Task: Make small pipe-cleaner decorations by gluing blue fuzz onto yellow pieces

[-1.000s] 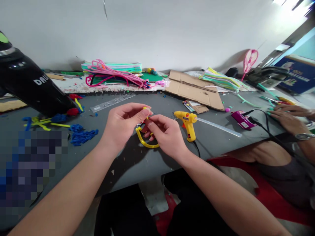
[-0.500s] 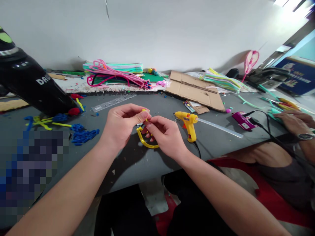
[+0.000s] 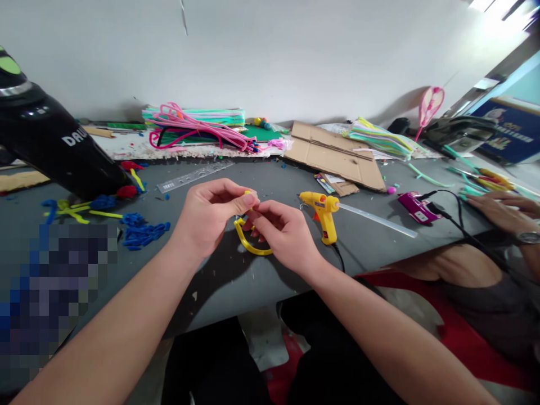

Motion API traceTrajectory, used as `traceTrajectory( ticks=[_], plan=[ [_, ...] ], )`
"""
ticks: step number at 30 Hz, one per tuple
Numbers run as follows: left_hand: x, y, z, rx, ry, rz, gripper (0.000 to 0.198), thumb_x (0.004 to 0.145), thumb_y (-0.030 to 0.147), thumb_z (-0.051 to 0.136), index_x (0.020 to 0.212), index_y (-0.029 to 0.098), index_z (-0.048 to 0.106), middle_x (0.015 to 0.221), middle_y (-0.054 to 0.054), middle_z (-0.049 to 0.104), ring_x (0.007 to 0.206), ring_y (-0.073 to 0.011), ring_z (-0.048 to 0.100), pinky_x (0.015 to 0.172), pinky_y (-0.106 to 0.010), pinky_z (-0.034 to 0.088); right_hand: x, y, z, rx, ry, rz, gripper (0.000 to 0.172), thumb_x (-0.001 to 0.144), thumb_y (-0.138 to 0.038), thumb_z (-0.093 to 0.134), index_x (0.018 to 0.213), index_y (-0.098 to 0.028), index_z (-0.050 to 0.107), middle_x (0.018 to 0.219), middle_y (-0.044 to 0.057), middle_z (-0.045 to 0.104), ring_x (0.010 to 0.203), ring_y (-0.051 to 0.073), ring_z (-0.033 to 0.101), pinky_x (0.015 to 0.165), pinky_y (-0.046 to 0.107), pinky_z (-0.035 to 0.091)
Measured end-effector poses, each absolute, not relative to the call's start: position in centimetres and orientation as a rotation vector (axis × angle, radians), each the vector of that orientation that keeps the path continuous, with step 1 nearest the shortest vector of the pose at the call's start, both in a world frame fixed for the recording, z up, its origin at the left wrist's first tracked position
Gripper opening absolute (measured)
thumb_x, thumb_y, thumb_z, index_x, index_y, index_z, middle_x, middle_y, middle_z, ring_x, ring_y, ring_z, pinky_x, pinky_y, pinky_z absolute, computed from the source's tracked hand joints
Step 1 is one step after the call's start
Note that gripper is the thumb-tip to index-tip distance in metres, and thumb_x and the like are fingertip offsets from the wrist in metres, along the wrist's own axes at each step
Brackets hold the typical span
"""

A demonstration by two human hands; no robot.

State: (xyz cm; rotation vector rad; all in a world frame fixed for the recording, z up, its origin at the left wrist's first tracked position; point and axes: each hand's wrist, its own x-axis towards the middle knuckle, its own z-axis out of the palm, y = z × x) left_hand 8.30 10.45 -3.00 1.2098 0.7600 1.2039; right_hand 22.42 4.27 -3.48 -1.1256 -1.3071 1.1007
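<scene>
Above the near part of the grey table (image 3: 261,292), a small yellow piece (image 3: 248,193) is pinched between the thumb and fingertips of the left hand (image 3: 206,219), which is almost closed. The piece is also gripped from the other side by the fingertips of the right hand (image 3: 291,230), whose remaining fingers are curled and partly hidden. A curved yellow handle (image 3: 253,250) is seen just below; whether it is touched by the right hand cannot be told. To the left, blue fuzzy pieces (image 3: 145,233) are heaped on the table; to the right, a yellow glue gun (image 3: 324,219) is laid with a clear stick (image 3: 375,218) inserted. Farther off, a transparent ruler (image 3: 194,175) and folded cardboard (image 3: 337,157) are placed before pink pipe cleaners (image 3: 198,126), which are piled near the pale wall (image 3: 270,56).
</scene>
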Motion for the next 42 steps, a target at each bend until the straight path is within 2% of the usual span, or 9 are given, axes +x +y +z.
traceTrajectory(
  ticks=[11, 18, 23, 27, 29, 31, 42],
  plan=[
    [7.8, 11.3, -2.3, 1.135, 0.852, 1.264, 0.017, 0.062, 0.025, 0.086, 0.064, 0.023, 0.069, 0.071, -0.001, 0.071, 0.074, -0.0182, 0.068, 0.070, -0.033, 0.055, 23.3, 4.7, -4.0, -1.162, -1.396, 1.185, 0.026, 0.091, -0.043, 0.059, 0.096, -0.020, 0.069, 0.088, 0.004, 0.070, 0.075, 0.014, 0.063, 0.061, 0.024, 0.052],
    [6.7, 12.9, -2.6, 1.006, 0.907, 1.221, 0.019, 0.067, 0.031, 0.085, 0.077, 0.021, 0.072, 0.081, -0.003, 0.074, 0.070, -0.0137, 0.067, 0.062, -0.026, 0.053, 22.9, 4.9, -4.0, -1.149, -1.315, 1.305, 0.027, 0.090, -0.044, 0.061, 0.090, -0.018, 0.067, 0.077, 0.002, 0.066, 0.059, 0.010, 0.056, 0.053, 0.022, 0.045],
    [7.1, 12.7, -2.6, 0.908, 0.880, 1.239, 0.024, 0.067, 0.033, 0.086, 0.082, 0.019, 0.072, 0.080, -0.002, 0.074, 0.072, -0.0123, 0.069, 0.066, -0.023, 0.054, 22.5, 5.4, -4.1, -1.104, -1.197, 1.441, 0.028, 0.081, -0.043, 0.073, 0.088, -0.016, 0.067, 0.074, 0.001, 0.067, 0.057, 0.008, 0.055, 0.055, 0.021, 0.045],
    [7.5, 12.2, -2.4, 0.877, 0.794, 1.180, 0.029, 0.074, 0.039, 0.082, 0.091, 0.017, 0.075, 0.094, -0.008, 0.076, 0.084, -0.0162, 0.072, 0.074, -0.026, 0.057, 22.3, 5.8, -4.2, -1.091, -1.103, 1.445, 0.031, 0.079, -0.043, 0.074, 0.089, -0.015, 0.068, 0.072, 0.001, 0.067, 0.058, 0.007, 0.055, 0.055, 0.020, 0.044],
    [7.6, 12.0, -2.3, 0.900, 0.768, 1.115, 0.032, 0.070, 0.029, 0.085, 0.096, 0.015, 0.075, 0.097, -0.010, 0.077, 0.089, -0.0184, 0.073, 0.079, -0.027, 0.057, 22.1, 6.0, -4.2, -1.074, -1.064, 1.436, 0.030, 0.079, -0.042, 0.074, 0.088, -0.014, 0.068, 0.073, 0.001, 0.066, 0.058, 0.006, 0.055, 0.055, 0.019, 0.044],
    [7.6, 11.9, -2.3, 0.917, 0.756, 1.115, 0.035, 0.065, 0.023, 0.087, 0.097, 0.014, 0.076, 0.094, -0.010, 0.077, 0.086, -0.0177, 0.072, 0.079, -0.028, 0.058, 21.8, 6.1, -4.3, -1.059, -1.048, 1.429, 0.029, 0.079, -0.042, 0.074, 0.086, -0.014, 0.068, 0.071, 0.000, 0.066, 0.058, 0.006, 0.055, 0.056, 0.019, 0.044],
    [8.2, 11.8, -3.1, 1.010, 0.879, 1.284, 0.030, 0.066, 0.031, 0.086, 0.087, 0.012, 0.078, 0.081, -0.010, 0.077, 0.069, -0.0178, 0.071, 0.071, -0.032, 0.059, 19.0, 4.1, -5.0, -1.177, -1.094, 1.201, 0.031, 0.084, -0.045, 0.067, 0.082, -0.015, 0.063, 0.061, -0.001, 0.063, 0.047, 0.007, 0.053, 0.048, 0.019, 0.042]
  ],
)
